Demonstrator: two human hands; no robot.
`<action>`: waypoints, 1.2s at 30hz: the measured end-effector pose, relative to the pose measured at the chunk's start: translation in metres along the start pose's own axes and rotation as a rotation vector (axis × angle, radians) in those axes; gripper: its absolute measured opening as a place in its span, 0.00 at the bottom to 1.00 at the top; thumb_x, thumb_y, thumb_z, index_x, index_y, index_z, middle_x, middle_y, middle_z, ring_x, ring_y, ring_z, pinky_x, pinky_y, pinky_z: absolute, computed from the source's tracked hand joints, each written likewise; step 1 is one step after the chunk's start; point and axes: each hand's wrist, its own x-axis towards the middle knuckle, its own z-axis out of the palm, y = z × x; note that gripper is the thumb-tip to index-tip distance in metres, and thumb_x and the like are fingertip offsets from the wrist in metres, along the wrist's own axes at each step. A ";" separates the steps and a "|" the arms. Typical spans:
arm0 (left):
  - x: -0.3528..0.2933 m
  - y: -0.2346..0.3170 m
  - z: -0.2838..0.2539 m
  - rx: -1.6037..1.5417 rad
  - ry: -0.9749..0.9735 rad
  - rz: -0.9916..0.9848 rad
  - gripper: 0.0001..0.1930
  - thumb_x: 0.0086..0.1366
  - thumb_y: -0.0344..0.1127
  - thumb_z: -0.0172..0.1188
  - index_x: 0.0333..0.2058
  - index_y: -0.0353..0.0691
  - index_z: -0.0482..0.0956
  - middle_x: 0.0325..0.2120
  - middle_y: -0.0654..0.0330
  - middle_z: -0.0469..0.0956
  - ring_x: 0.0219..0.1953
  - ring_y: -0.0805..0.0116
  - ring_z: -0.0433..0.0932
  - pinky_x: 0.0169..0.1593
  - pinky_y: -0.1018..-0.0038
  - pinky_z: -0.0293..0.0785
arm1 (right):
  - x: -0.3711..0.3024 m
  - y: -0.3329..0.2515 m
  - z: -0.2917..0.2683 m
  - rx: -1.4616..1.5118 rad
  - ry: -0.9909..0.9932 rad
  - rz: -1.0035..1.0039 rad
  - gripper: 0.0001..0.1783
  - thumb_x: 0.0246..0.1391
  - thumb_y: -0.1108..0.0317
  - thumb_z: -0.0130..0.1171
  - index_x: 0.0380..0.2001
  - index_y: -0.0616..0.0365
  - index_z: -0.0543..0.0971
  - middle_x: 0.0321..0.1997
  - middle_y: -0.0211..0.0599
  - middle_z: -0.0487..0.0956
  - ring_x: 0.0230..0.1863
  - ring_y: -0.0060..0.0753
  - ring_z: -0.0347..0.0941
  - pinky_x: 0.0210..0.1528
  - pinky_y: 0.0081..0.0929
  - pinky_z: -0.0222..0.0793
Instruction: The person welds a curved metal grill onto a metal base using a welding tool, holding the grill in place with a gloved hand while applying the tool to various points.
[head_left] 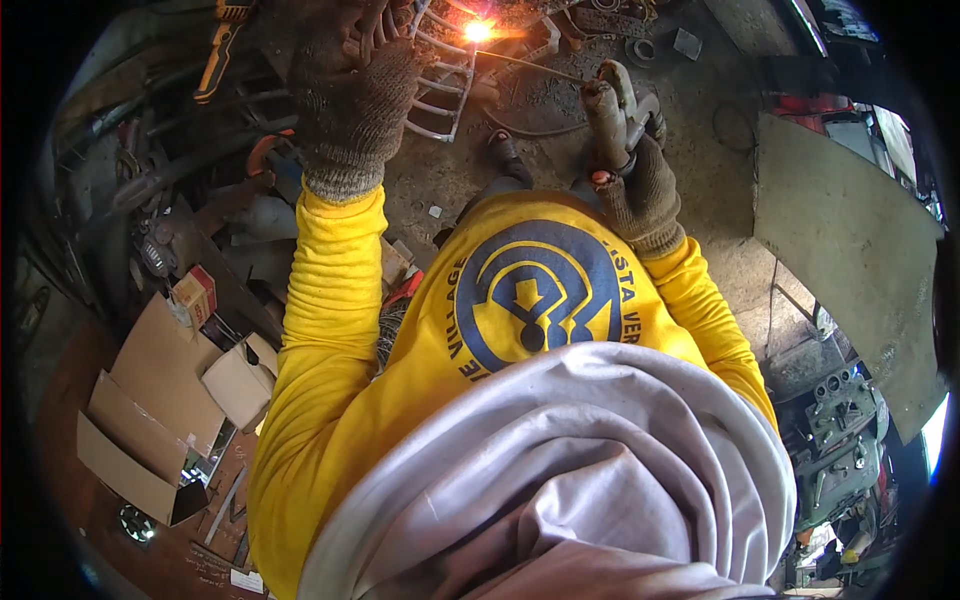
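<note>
Head view: welding seems in hand on the pale metal frame (436,109) at twelve o'clock. The right hand (651,200), at two, grips the rod holder (607,125); whether the left hand (352,110), at eleven, grips, I can't tell. Next likely needs steady rod (530,65) feeding.

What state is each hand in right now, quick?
Brown-gloved left hand: at the silver slatted metal frame; grip cannot be told.
Brown-gloved right hand: closed, holding the worn tan electrode holder.

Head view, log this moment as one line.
right hand: grips rod holder | rod: tip near glow | left hand: beside metal frame
</note>
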 end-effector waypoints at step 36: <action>-0.014 -0.005 0.016 -0.762 0.270 -0.143 0.31 0.71 0.45 0.57 0.66 0.35 0.65 0.66 0.51 0.67 0.65 0.58 0.69 0.67 0.68 0.67 | 0.021 -0.019 0.000 0.188 -0.098 -0.105 0.21 0.59 0.69 0.62 0.56 0.59 0.76 0.60 0.46 0.75 0.54 0.41 0.74 0.50 0.33 0.75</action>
